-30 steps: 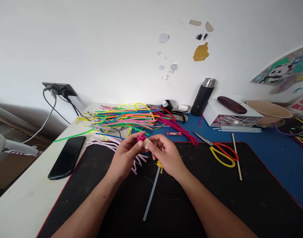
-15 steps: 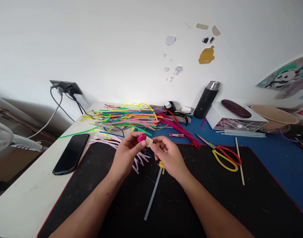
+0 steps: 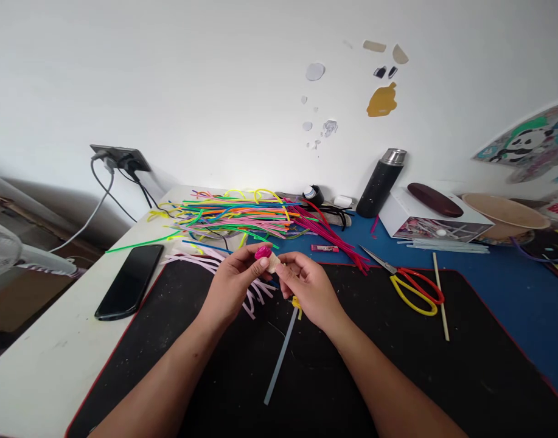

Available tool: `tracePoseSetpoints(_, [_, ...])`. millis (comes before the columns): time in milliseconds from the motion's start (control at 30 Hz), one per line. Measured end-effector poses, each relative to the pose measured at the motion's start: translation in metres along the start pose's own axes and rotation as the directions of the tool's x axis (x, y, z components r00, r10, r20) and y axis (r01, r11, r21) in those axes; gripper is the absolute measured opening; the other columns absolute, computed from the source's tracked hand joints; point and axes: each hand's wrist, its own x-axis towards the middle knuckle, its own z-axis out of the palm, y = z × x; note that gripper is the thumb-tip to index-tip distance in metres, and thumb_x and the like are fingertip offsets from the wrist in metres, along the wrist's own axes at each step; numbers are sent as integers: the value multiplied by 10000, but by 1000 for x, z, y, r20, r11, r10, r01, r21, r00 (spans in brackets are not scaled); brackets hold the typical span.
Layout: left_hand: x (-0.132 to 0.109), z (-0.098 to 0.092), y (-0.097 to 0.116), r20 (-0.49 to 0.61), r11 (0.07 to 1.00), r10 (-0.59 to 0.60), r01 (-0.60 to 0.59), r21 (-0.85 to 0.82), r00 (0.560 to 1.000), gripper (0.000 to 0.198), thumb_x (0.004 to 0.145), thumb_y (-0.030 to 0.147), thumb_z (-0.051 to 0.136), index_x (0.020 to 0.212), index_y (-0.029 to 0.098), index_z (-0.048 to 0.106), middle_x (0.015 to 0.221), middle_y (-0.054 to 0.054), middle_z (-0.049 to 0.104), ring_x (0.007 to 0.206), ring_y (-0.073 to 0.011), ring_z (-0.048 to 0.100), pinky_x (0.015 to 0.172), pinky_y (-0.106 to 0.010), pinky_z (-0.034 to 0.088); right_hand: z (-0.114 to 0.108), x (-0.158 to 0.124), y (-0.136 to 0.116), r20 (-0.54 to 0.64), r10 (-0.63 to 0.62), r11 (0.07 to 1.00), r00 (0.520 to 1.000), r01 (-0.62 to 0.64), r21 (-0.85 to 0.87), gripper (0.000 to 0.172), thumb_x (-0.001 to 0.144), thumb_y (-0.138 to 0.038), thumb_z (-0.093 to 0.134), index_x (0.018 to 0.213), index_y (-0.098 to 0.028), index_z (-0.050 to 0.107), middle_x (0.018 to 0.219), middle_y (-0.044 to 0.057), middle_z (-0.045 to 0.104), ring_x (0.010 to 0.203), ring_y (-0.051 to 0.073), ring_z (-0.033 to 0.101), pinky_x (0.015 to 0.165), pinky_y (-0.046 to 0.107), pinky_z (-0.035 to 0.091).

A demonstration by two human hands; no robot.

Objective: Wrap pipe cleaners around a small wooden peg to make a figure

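From where I stand, both hands meet above the black desk mat, over its far part. The left hand is nearly closed, thumb pressed against bent fingers, pinching a small magenta piece together with the cream-coloured piece beside it. The right hand has its thumb and forefinger brought together on the near end of that cream-coloured piece, the other fingers curled loosely; I can't tell whether the two pieces are joined.

On the mat, just below the right hand, lies a translucent rod with a yellow bit at its far end. Pale lilac pipe cleaners reach over the mat's far edge, and a multicoloured pile of pipe cleaners lies beyond it. Scissors with one red and one yellow handle straddle the mat's far edge toward the right, a thin wooden stick touching their handles. A phone lies along the mat's left edge. Past the mat, near the wall, stands a black thermos.
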Motion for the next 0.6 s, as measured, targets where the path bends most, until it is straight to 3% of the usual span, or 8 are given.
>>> tracePoseSetpoints(267, [-1,1,3,61,996,-25,30,-84,998,459,894,561,773,1119,166,839,982,-96,758,851,-193,684,753,-302,616,1,-1,-3,24,9,1000,1000,-10,15,412,887,-602,747,1014,-216,679,638,-45,593,542,136,551,553,275,437])
tracePoseSetpoints(500, [-1,0,2,-38,999,41,-41,-12,998,416,884,530,795,1156,215,820,848,-24,692,726,-144,640,637,-250,603,2,-2,-2,49,23,1000,999,-24,9,413,889,-594,750,985,-198,688,621,-46,597,540,126,536,565,274,419])
tracePoseSetpoints(600, [-2,-1,3,-18,999,32,-31,19,999,439,889,545,781,1158,201,825,879,-45,713,747,-162,662,652,-273,621,2,0,0,46,32,999,998,-33,29,414,882,-595,761,971,-199,677,605,-51,597,533,124,538,562,270,425])
